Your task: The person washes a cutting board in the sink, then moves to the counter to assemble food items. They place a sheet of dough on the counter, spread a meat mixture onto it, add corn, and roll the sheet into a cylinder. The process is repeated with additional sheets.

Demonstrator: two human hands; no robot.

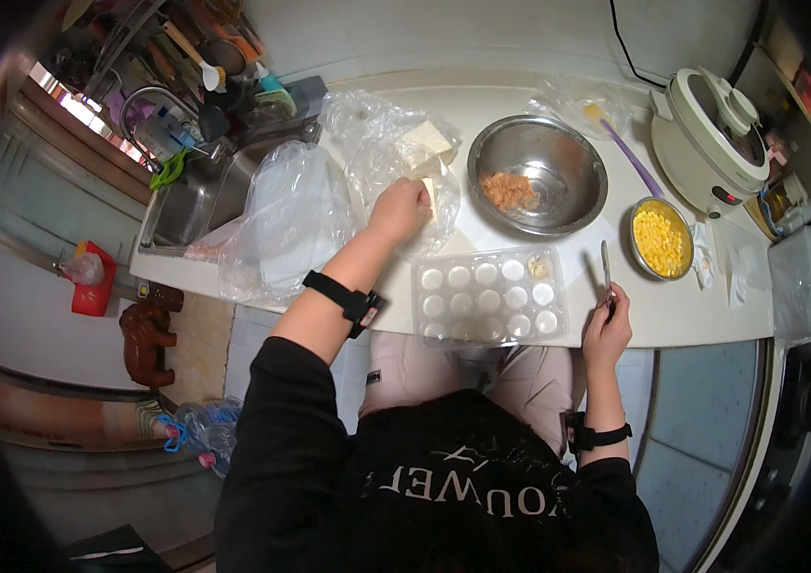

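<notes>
My left hand (403, 210) is closed at the edge of a pale stack of wonton wrappers (430, 197), its fingertips pinched there and partly hidden. A second pale block of wrappers (427, 141) lies just behind, on crumpled clear plastic (367, 124). In my right hand (608, 329), a thin metal utensil (605, 263) points away from me; its exact kind is unclear. Between my hands sits a clear plastic tray (558, 296) with round cups, and one pale folded wonton (539, 263) rests in its far right corner. Beyond it, a steel bowl (573, 148) holds pinkish minced filling (509, 190).
A smaller steel bowl of yellow corn (661, 241) stands at the right, near a purple-handled spatula (630, 158) and a white electric cooker (711, 138). Left of my arm, a white board in clear plastic (296, 215) lies beside the sink (200, 201). The counter's front edge is close to me.
</notes>
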